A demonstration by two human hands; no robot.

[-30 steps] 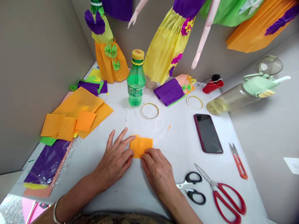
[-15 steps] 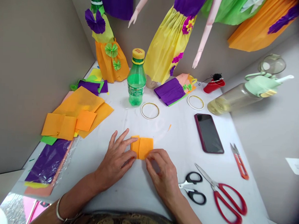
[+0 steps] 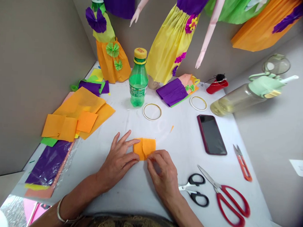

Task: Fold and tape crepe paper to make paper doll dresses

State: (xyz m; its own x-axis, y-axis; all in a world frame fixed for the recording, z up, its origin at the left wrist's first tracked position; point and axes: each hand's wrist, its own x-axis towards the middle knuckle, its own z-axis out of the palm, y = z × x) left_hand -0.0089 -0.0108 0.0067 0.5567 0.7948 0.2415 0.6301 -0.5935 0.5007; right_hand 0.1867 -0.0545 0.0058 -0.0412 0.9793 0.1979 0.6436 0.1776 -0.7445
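A small folded piece of orange crepe paper [image 3: 148, 146] lies on the white table in front of me, with a flap edge running down its middle. My left hand [image 3: 118, 158] has thumb and index finger pinched at its lower left corner. Another left finger presses on its top edge, while the remaining two are raised and spread. With thumb and fingertips together, my right hand [image 3: 164, 172] grips the lower right part of the paper. Scissors with black handles [image 3: 198, 191] lie beside my right wrist, their blades partly hidden by it.
Orange sheets [image 3: 78, 102] and a purple pack [image 3: 49, 163] lie left. A green bottle [image 3: 138, 81] and tape ring [image 3: 152, 112] stand ahead. Right are a phone [image 3: 211, 134], red-handled scissors [image 3: 232, 205], thread snips [image 3: 242, 164] and a water bottle [image 3: 238, 98]. Paper-dressed figures [image 3: 166, 44] stand behind.
The flap edge on the orange paper has shifted slightly right and now slants at the bottom. My right hand has moved slightly up and left; my left hand stays nearly still.
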